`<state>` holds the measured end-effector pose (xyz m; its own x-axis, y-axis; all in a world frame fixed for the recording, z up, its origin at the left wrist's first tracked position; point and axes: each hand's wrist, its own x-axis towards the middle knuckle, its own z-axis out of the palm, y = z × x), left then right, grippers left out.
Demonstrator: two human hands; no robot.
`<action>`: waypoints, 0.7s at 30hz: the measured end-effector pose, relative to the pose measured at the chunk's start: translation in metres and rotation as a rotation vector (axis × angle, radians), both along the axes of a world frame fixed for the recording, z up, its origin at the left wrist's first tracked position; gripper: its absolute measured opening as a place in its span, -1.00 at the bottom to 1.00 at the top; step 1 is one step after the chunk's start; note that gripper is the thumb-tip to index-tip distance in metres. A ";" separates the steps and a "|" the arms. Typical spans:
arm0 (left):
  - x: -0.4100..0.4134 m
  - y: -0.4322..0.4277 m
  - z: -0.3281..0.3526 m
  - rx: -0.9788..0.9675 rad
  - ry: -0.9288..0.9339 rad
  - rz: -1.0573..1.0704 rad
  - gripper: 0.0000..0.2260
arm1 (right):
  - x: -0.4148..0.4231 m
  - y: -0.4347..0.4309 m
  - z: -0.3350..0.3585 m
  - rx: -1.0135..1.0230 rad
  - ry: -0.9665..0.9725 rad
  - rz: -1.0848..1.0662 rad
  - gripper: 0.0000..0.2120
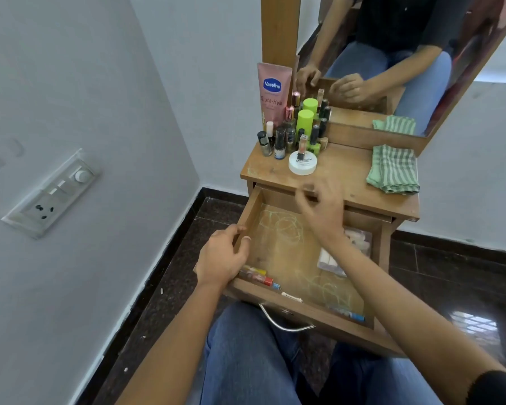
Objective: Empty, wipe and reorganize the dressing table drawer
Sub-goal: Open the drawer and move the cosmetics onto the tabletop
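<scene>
Wooden drawer (287, 258) pulled open, green scribbles inside, small tubes (257, 276) along front

Over the back of the drawer (287, 255) the right hand (319, 209) is blurred, so whether its fingers pinch anything cannot be told; its forearm hides part of a clear packet (360, 241) at the drawer's right side; the left hand (222, 258) covers the ends of small tubes (260, 276) in the drawer's front left corner; the bottles (289, 135) behind the drawer bear labels too small to read.
</scene>
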<state>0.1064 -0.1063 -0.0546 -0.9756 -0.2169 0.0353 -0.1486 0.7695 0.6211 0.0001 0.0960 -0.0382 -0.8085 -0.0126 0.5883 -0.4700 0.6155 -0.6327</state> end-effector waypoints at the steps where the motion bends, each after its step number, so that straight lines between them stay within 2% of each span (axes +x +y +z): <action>1: 0.000 0.000 0.000 -0.001 0.003 0.001 -0.70 | 0.015 -0.003 -0.009 0.077 -0.060 0.190 -0.93; 3: 0.000 0.000 0.000 -0.002 0.004 0.002 -0.71 | 0.039 -0.009 -0.022 0.278 -0.336 0.514 -0.87; 5: 0.000 0.000 0.000 0.002 0.003 0.006 -0.71 | 0.053 -0.019 -0.031 0.490 -0.554 0.687 -0.77; 7: 0.000 0.000 0.000 0.005 0.007 0.008 -0.71 | 0.058 -0.028 -0.038 0.617 -0.632 0.746 -0.69; 9: 0.000 0.000 -0.001 0.006 0.011 0.006 -0.71 | 0.060 -0.034 -0.040 0.651 -0.702 0.743 -0.67; 13: 0.000 -0.001 -0.002 0.014 0.017 0.004 -0.71 | 0.057 -0.037 -0.039 0.667 -0.766 0.721 -0.68; 21: 0.000 0.000 -0.001 0.011 0.019 -0.001 -0.71 | 0.059 -0.042 -0.035 0.826 -0.721 0.717 -0.76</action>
<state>0.1067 -0.1065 -0.0553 -0.9750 -0.2160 0.0513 -0.1358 0.7630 0.6319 0.0588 0.0541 -0.0728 -0.5990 -0.7154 -0.3598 -0.5693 0.6964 -0.4370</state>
